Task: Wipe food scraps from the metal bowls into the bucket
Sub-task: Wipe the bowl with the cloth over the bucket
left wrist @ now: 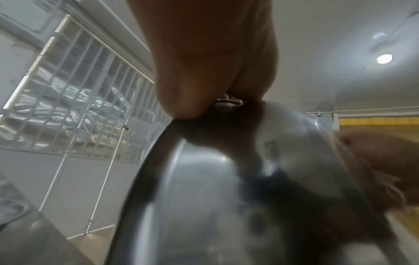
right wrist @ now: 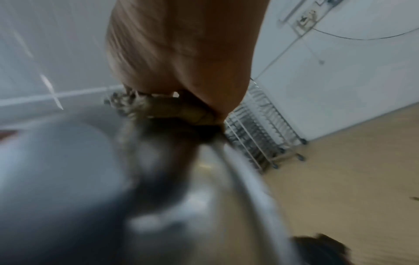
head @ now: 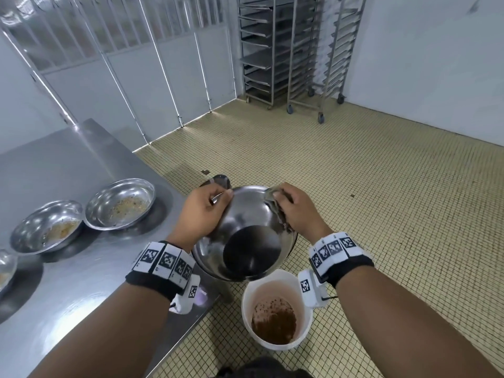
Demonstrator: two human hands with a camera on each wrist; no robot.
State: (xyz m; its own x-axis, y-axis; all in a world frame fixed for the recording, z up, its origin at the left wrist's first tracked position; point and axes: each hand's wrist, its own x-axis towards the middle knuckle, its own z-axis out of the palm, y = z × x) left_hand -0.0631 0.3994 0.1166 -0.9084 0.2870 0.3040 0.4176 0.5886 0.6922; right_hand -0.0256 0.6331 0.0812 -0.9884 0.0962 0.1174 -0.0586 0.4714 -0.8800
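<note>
A metal bowl [head: 245,233] is held tipped, its underside toward me, above a white bucket [head: 275,309] that stands on the floor with brown scraps at its bottom. My left hand [head: 204,211] grips the bowl's left rim [left wrist: 172,129]. My right hand [head: 294,211] holds a grey-green cloth [head: 275,205] over the bowl's right rim; the same cloth [right wrist: 163,109] shows frayed in the right wrist view. The inside of the bowl is hidden from me.
A steel table [head: 68,165] stands at the left with two dirty metal bowls [head: 120,204] [head: 46,226] and the edge of a third [head: 6,268]. Another bowl [head: 218,181] lies behind the held one. Wheeled tray racks [head: 289,50] stand at the far wall on the tiled floor.
</note>
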